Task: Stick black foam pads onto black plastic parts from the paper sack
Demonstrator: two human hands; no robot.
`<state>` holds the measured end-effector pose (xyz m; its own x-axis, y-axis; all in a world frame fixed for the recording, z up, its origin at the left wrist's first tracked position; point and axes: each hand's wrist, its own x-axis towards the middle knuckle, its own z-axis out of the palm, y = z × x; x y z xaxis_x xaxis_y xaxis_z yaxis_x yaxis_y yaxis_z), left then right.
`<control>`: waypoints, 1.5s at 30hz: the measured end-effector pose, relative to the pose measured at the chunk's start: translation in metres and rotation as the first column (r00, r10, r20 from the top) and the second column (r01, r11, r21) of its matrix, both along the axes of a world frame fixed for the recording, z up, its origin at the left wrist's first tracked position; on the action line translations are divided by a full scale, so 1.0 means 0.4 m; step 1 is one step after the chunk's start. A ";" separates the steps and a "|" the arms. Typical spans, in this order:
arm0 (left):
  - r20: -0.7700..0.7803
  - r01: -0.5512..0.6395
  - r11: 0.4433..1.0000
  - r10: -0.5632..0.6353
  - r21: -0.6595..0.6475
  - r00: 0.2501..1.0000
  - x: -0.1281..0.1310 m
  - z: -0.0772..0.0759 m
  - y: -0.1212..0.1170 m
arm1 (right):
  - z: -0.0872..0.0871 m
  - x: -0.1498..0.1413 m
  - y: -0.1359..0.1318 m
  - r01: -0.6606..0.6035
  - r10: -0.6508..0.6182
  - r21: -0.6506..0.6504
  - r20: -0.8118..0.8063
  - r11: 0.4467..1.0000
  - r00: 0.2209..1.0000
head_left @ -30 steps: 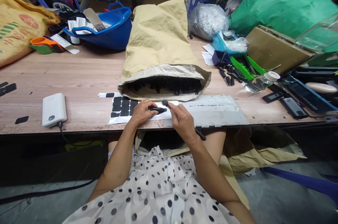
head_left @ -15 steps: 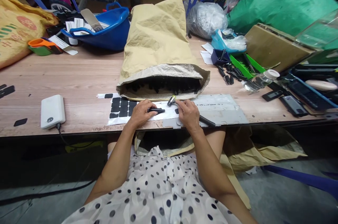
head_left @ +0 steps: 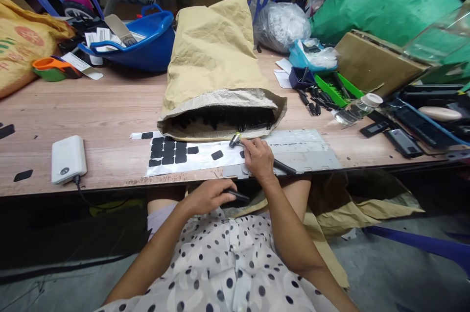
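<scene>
My left hand (head_left: pixel 212 196) is closed on a slim black piece (head_left: pixel 239 195), below the table's front edge and over the dark mouth of a sack at my lap. My right hand (head_left: pixel 259 159) grips a small hammer (head_left: pixel 284 167) near its head, which points left just in front of the tan sack (head_left: pixel 213 57). Under that hand lies a grey board (head_left: pixel 304 150). To its left, a white sheet (head_left: pixel 205 161) carries several black rounded squares (head_left: pixel 168 151), and one tilted black square (head_left: pixel 217 155) lies apart on it.
A white power bank (head_left: pixel 68 159) with a cable sits at the left. Further back stands a blue basin (head_left: pixel 147 45) of small boxes. On the right are a green tray (head_left: pixel 336 89), loose black pieces, a clear bottle (head_left: pixel 358 108) and black devices (head_left: pixel 402 141).
My left hand has moved from the white sheet down towards my lap, carrying the black piece. My right hand stays on the board with the hammer. The view has shifted slightly.
</scene>
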<state>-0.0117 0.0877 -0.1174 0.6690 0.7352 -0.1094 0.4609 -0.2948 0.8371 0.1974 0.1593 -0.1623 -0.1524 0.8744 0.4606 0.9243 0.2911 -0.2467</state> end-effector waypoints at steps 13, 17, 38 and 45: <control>-0.310 -0.334 0.925 0.375 0.178 0.874 0.018 -0.258 -0.019 | -0.003 -0.003 0.002 0.007 -0.007 0.000 -0.012 1.000 1.000; -0.308 -0.240 0.970 0.241 0.042 0.920 0.026 -0.189 -0.026 | -0.005 -0.003 0.002 0.006 -0.007 -0.012 -0.018 1.000 1.000; -0.148 -0.922 0.251 0.965 0.295 0.216 -0.121 -0.017 0.348 | 0.005 -0.005 0.001 0.008 -0.008 0.018 0.006 1.000 1.000; -0.127 -0.897 0.227 0.973 0.380 0.192 -0.113 0.039 0.233 | -0.001 -0.002 0.001 0.005 -0.006 0.028 0.013 1.000 1.000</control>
